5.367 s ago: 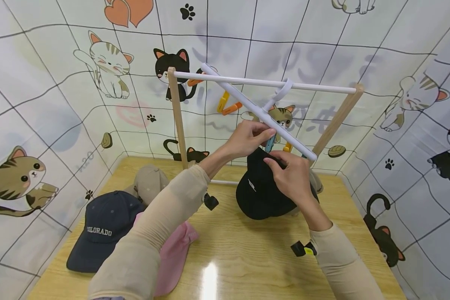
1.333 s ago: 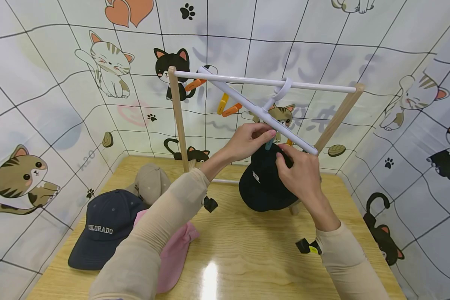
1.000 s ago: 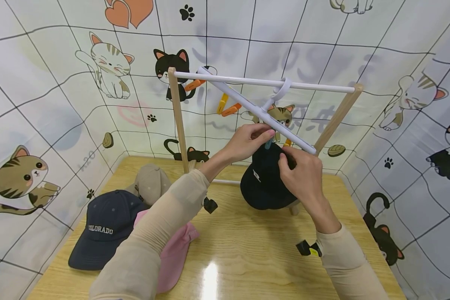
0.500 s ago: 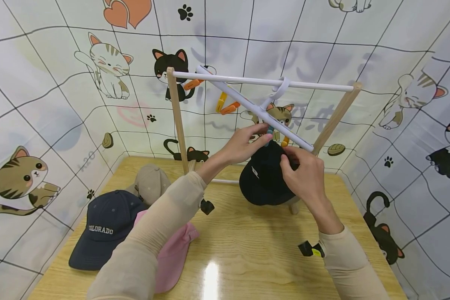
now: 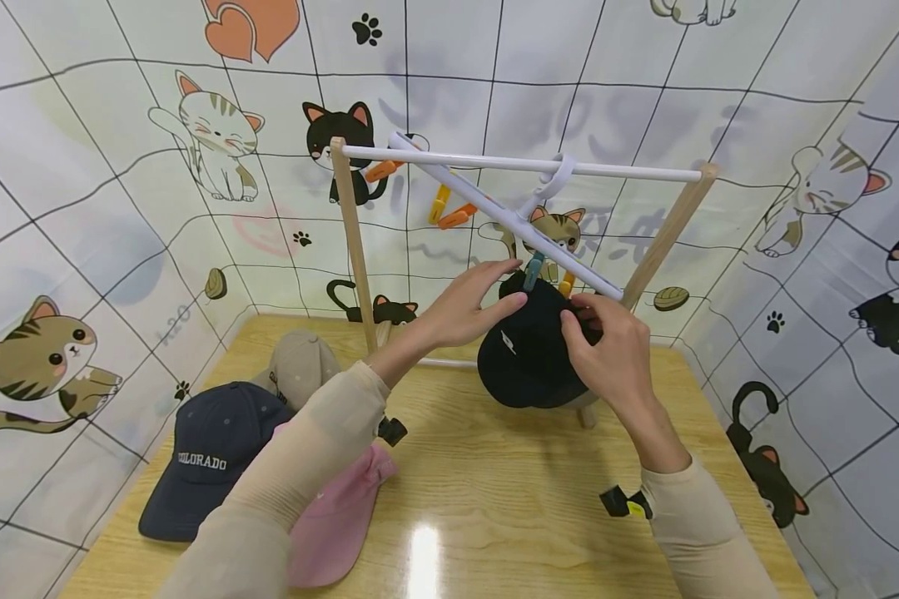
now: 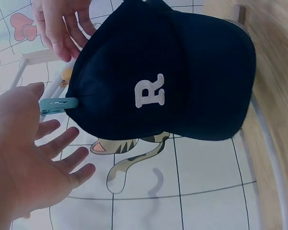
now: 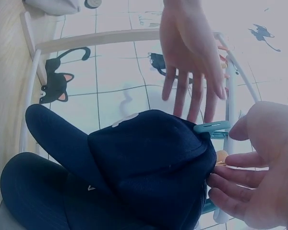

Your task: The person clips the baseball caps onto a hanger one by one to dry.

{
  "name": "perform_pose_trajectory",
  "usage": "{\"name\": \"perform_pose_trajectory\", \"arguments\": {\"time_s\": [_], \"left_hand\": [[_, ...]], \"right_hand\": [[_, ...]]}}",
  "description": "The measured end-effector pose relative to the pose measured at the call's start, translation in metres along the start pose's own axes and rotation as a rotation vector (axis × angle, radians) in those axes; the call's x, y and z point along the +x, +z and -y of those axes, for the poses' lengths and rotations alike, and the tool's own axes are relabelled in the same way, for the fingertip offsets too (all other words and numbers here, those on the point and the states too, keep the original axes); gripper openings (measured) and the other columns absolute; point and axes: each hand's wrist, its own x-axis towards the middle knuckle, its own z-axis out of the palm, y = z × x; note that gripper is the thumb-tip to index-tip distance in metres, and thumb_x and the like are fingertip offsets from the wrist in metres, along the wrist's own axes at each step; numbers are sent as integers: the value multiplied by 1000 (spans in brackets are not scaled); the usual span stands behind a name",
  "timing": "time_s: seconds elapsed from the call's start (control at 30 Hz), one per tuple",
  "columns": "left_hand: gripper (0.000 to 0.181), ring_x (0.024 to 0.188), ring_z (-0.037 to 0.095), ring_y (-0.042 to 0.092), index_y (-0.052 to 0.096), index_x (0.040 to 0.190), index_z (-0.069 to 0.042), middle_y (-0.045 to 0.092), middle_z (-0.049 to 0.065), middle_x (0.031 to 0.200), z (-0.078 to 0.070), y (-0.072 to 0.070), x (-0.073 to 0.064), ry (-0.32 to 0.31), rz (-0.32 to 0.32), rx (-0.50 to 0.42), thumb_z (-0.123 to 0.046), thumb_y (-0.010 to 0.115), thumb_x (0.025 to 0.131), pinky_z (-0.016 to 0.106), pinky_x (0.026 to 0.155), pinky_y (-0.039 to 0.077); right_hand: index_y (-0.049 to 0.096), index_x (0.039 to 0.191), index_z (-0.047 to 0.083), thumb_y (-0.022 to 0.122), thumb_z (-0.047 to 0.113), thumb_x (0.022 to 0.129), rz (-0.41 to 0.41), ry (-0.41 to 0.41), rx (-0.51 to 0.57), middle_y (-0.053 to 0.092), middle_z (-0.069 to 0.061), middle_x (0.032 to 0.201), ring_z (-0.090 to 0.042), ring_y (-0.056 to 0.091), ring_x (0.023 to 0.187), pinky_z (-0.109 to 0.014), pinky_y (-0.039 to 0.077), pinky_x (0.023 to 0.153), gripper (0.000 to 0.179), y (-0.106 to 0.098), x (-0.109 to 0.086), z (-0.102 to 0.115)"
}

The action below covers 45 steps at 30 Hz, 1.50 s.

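A black cap (image 5: pixel 520 358) with a white letter R hangs by its crown from a teal clip (image 5: pixel 533 272) under the sloping white hanger bar (image 5: pixel 580 272). My left hand (image 5: pixel 468 308) is spread beside the clip, fingers extended and apart from it. On the other side, my right hand (image 5: pixel 610 341) has its fingertips at the crown's edge, with fingers loosely bent and the thumb off the fabric in the right wrist view. Behind this cap is another dark cap (image 7: pixel 29 191), mostly hidden in the head view. A yellow clip (image 5: pixel 567 284) sits farther down the bar.
The hanger hooks over the white rail (image 5: pixel 449 158) of a wooden-legged rack (image 5: pixel 350 233). Orange clips (image 5: pixel 457 216) and a yellow clip (image 5: pixel 439 202) hang on its far half. A navy COLORADO cap (image 5: pixel 225 441), a beige cap (image 5: pixel 303 366) and a pink cap (image 5: pixel 337 524) lie at left.
My left hand has let go of the teal clip and drawn back to the left, fingers opening. The cap has risen slightly and now hangs from the clip. My right hand has shifted slightly right.
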Motion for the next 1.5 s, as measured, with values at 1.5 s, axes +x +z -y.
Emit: {"name": "perform_pose_trajectory", "arguments": {"time_s": [1.5], "left_hand": [[55, 164, 43, 47, 55, 167, -14, 54, 15, 173, 46, -36, -198, -179, 44, 85, -40, 61, 118, 70, 130, 42]], "right_hand": [[73, 147, 6, 76, 5, 101, -4, -191, 269, 76, -17, 146, -38, 73, 130, -17, 47, 119, 46, 24, -11, 13]]}}
